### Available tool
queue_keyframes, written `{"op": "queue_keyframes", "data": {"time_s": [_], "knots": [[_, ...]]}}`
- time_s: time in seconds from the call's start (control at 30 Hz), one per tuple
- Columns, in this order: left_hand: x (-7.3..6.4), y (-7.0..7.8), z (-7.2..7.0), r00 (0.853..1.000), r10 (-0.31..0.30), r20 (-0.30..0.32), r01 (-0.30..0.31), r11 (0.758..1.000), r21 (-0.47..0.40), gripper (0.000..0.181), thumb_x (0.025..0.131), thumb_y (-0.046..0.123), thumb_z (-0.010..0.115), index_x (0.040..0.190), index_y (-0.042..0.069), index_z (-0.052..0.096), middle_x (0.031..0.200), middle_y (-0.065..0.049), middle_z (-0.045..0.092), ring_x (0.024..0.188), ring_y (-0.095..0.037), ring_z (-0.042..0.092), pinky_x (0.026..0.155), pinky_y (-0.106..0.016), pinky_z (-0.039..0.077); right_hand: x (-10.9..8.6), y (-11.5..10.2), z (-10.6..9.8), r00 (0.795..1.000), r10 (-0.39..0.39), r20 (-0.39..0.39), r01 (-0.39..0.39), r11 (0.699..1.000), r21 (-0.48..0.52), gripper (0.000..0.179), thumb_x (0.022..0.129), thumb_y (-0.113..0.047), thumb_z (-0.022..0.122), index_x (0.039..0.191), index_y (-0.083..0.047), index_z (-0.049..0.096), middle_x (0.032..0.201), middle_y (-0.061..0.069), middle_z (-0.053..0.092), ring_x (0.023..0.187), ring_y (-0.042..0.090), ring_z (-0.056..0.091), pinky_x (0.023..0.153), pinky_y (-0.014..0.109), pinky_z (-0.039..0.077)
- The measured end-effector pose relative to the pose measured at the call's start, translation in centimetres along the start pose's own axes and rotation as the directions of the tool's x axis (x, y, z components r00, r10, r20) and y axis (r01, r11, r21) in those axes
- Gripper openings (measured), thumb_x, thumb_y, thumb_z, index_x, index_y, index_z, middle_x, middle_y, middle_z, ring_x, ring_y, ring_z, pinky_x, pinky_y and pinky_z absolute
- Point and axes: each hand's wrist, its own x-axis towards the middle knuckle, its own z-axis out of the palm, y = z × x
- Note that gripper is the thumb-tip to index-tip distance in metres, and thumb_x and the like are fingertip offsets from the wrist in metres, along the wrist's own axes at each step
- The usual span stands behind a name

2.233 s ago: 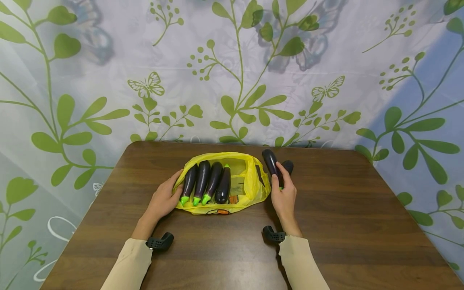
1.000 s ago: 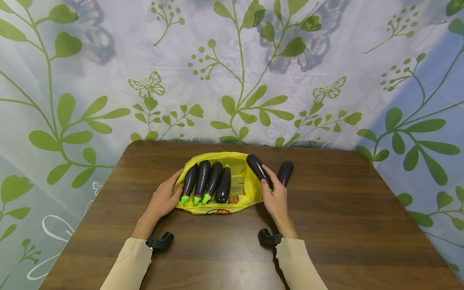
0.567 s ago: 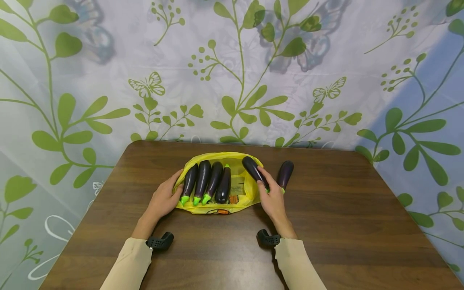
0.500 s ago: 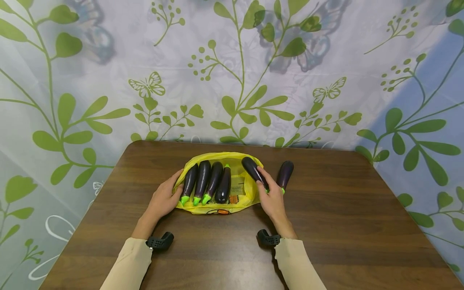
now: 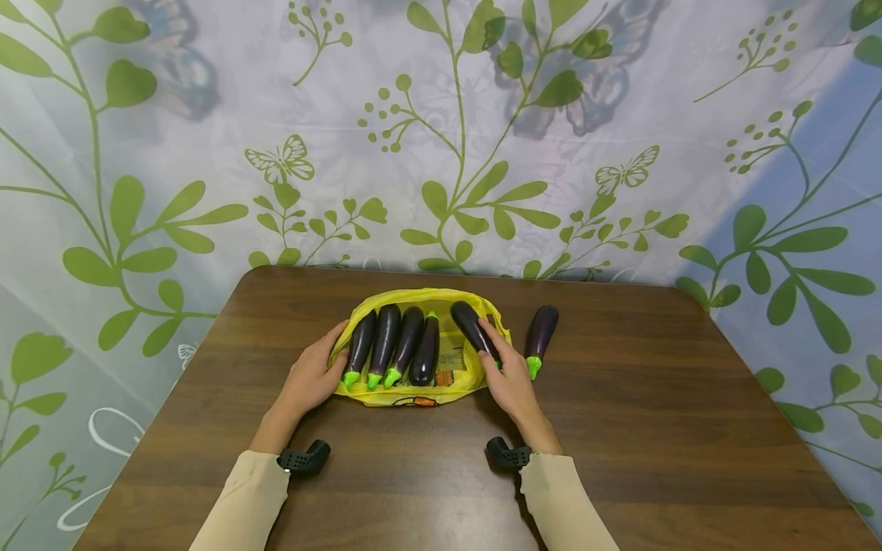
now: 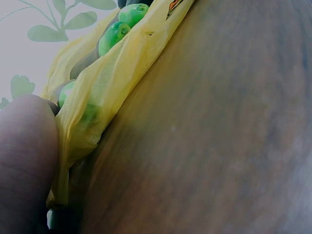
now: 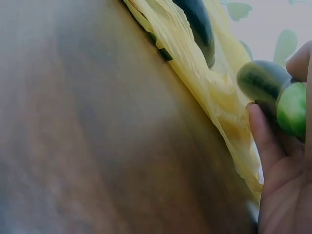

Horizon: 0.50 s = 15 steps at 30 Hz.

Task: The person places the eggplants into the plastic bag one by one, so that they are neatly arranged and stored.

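A yellow plastic bag (image 5: 455, 302) lies with its mouth spread wide, and several dark eggplants (image 5: 386, 340) sit side by side in its left part. My left hand (image 5: 313, 375) grips the bag's left edge, thumb inside the rim. With my right hand (image 5: 510, 375) I hold another eggplant (image 5: 470, 325) over the right side of the bag's opening, its green stem end toward my palm. In the right wrist view the fingers and thumb pinch this eggplant (image 7: 263, 80). One more eggplant (image 5: 543, 337) lies on the table just right of the bag.
The brown wooden table (image 5: 654, 428) runs under everything, its far edge close behind the bag. Behind it hangs a pale cloth (image 5: 386, 191) printed with green leaves and butterflies. A black strap device (image 5: 306, 459) is worn on each wrist.
My right hand has carried its eggplant leftward from beside the bag to over its opening. The eggplant left on the table has come fully into view. My left hand has stayed put.
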Motion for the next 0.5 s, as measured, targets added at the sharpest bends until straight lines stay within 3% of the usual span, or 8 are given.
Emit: {"op": "queue_keyframes", "data": {"time_s": [0.37, 0.5], "knots": [[0.01, -0.13, 0.01, 1.000, 0.012, -0.003, -0.012, 1.000, -0.004, 0.058, 0.106, 0.020, 0.051, 0.161, 0.010, 0.035, 0.157, -0.020, 0.047, 0.140, -0.044, 0.049, 0.112, -0.063, 0.040, 0.06, 0.14, 0.37, 1.000, -0.005, 0.022, 0.006, 0.999, -0.052, 0.055, 0.103, -0.022, 0.058, 0.157, -0.026, 0.047, 0.154, 0.013, 0.053, 0.135, 0.036, 0.056, 0.106, 0.056, 0.046], [-0.03, -0.03, -0.05, 1.000, 0.012, -0.002, -0.012, 1.000, -0.011, 0.058, 0.106, 0.021, 0.051, 0.161, 0.009, 0.035, 0.157, -0.020, 0.048, 0.140, -0.044, 0.049, 0.112, -0.063, 0.040, 0.06, 0.04, 0.47, 1.000, -0.003, 0.015, 0.004, 0.997, -0.081, 0.052, 0.103, -0.024, 0.060, 0.154, -0.022, 0.050, 0.148, 0.014, 0.058, 0.125, 0.033, 0.062, 0.098, 0.050, 0.049]]}}
